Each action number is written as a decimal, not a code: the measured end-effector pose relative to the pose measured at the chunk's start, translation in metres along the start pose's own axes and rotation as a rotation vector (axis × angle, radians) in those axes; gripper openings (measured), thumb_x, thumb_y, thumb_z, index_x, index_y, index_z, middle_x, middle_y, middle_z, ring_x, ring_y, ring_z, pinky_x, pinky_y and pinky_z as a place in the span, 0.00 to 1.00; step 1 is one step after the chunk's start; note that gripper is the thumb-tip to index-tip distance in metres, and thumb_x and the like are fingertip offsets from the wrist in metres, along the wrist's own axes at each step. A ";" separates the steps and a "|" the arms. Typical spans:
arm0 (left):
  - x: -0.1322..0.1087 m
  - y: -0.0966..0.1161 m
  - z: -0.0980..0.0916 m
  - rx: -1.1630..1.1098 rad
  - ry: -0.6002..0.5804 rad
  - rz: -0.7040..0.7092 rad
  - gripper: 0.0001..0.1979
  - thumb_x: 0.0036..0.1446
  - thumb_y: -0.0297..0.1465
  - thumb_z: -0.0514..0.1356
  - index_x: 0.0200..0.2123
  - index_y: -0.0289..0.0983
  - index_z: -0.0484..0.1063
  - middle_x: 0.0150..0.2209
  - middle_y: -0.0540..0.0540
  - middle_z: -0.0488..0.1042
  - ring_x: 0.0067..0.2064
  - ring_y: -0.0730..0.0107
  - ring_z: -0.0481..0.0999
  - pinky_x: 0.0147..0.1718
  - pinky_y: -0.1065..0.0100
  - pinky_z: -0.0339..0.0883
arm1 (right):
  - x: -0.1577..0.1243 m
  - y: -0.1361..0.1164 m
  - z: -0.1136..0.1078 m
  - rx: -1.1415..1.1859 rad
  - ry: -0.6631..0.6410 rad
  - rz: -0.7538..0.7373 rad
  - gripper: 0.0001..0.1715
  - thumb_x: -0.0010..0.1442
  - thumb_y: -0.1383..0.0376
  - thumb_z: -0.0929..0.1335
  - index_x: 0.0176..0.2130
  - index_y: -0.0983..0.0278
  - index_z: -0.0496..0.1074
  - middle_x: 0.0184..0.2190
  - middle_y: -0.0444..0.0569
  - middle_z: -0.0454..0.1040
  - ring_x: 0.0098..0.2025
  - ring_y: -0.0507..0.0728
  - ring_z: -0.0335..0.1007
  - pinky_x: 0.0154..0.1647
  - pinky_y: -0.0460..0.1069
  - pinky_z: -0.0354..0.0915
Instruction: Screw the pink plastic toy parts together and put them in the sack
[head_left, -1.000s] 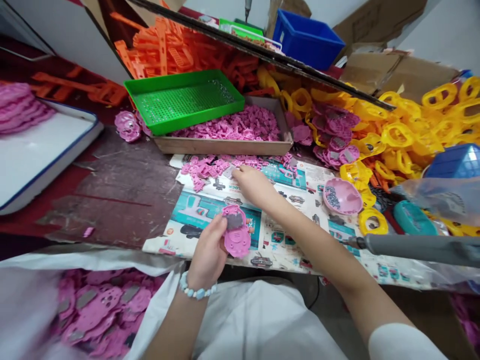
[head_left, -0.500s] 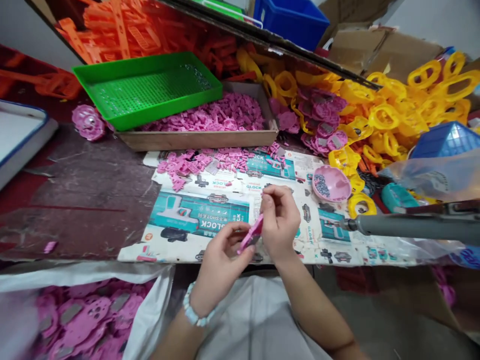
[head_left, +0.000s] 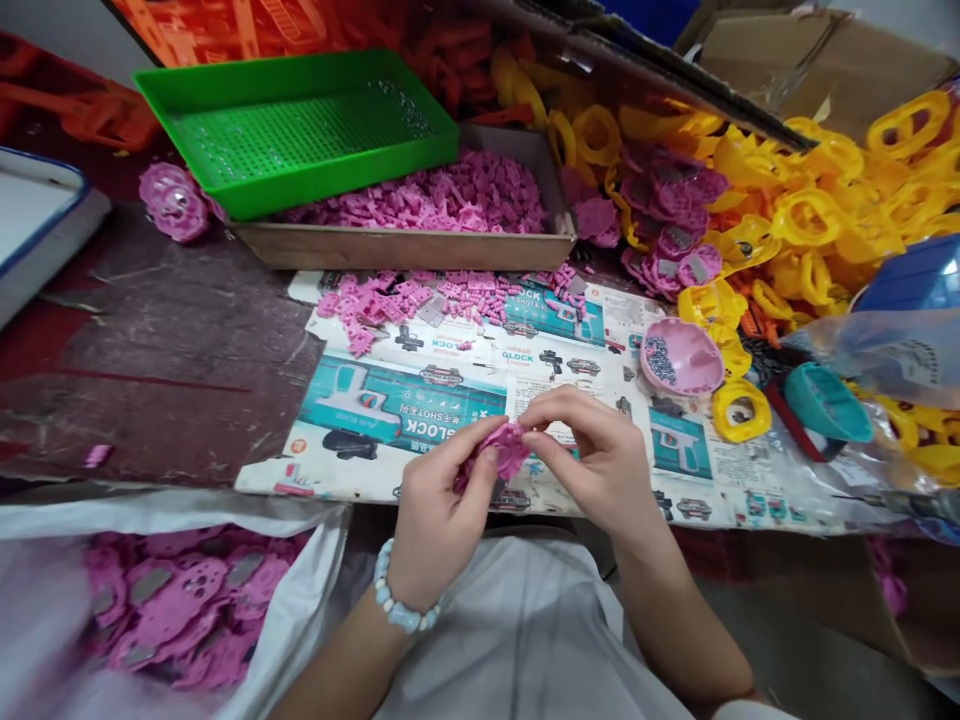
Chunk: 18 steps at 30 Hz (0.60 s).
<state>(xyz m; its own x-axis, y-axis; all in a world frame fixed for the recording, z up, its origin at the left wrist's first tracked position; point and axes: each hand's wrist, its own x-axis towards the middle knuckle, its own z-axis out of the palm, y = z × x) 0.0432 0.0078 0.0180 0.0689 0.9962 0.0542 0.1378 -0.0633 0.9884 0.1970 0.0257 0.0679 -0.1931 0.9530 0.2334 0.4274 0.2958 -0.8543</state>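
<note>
My left hand (head_left: 439, 505) and my right hand (head_left: 596, 460) meet over the near edge of the printed cardboard sheet (head_left: 390, 400). Both pinch a pink plastic toy part (head_left: 504, 449) between their fingertips. The left wrist wears a pale bead bracelet. A scatter of small pink pieces (head_left: 420, 300) lies on the sheet's far side. A pink dish with small dark screws (head_left: 679, 357) stands to the right of my hands.
A wooden tray of pink pieces (head_left: 420, 245) and a green mesh tray (head_left: 300, 125) stand behind. Yellow rings (head_left: 810, 230) pile at right, a teal dish (head_left: 825, 402) beside them. A white bag of pink plates (head_left: 180, 600) sits at lower left.
My right hand came back from the scattered pink pieces to join the left hand on the pink part. The grey tool at the right has left the view.
</note>
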 end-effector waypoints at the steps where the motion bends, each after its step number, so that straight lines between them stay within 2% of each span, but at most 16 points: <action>1: 0.000 0.001 0.000 0.029 0.011 0.028 0.13 0.60 0.29 0.55 0.45 0.36 0.75 0.42 0.45 0.79 0.41 0.66 0.78 0.40 0.71 0.71 | 0.000 0.000 0.001 -0.004 -0.003 0.000 0.06 0.58 0.72 0.67 0.35 0.62 0.72 0.33 0.45 0.73 0.37 0.52 0.69 0.41 0.49 0.65; 7: 0.001 0.006 0.001 0.174 0.077 0.228 0.13 0.58 0.25 0.54 0.43 0.36 0.76 0.38 0.44 0.80 0.37 0.67 0.79 0.36 0.72 0.72 | 0.004 -0.001 0.004 -0.004 -0.059 0.032 0.03 0.58 0.70 0.68 0.34 0.62 0.73 0.32 0.44 0.73 0.36 0.51 0.69 0.39 0.48 0.65; 11: 0.002 0.003 0.000 0.243 0.113 0.292 0.11 0.59 0.27 0.55 0.42 0.36 0.76 0.35 0.45 0.80 0.32 0.69 0.79 0.32 0.73 0.71 | 0.005 -0.008 0.004 -0.007 -0.107 0.100 0.03 0.59 0.70 0.67 0.33 0.63 0.72 0.31 0.45 0.72 0.35 0.51 0.68 0.37 0.47 0.65; 14: 0.002 0.000 -0.003 0.305 0.111 0.369 0.09 0.59 0.27 0.56 0.40 0.37 0.76 0.33 0.45 0.80 0.31 0.69 0.79 0.32 0.73 0.71 | 0.005 -0.012 0.004 0.027 -0.137 0.132 0.04 0.59 0.70 0.67 0.33 0.63 0.72 0.31 0.45 0.72 0.35 0.51 0.68 0.36 0.48 0.64; 18: 0.003 -0.001 -0.008 0.334 0.135 0.457 0.07 0.58 0.26 0.58 0.38 0.36 0.76 0.31 0.45 0.80 0.31 0.70 0.79 0.32 0.74 0.70 | 0.002 -0.016 0.010 0.023 -0.113 0.124 0.04 0.59 0.70 0.67 0.33 0.62 0.71 0.31 0.45 0.71 0.35 0.51 0.68 0.36 0.47 0.64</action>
<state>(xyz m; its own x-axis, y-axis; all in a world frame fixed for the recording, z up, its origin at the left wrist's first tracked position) 0.0355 0.0116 0.0181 0.0711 0.8607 0.5041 0.4294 -0.4826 0.7634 0.1813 0.0222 0.0771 -0.2387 0.9684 0.0724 0.4337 0.1730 -0.8843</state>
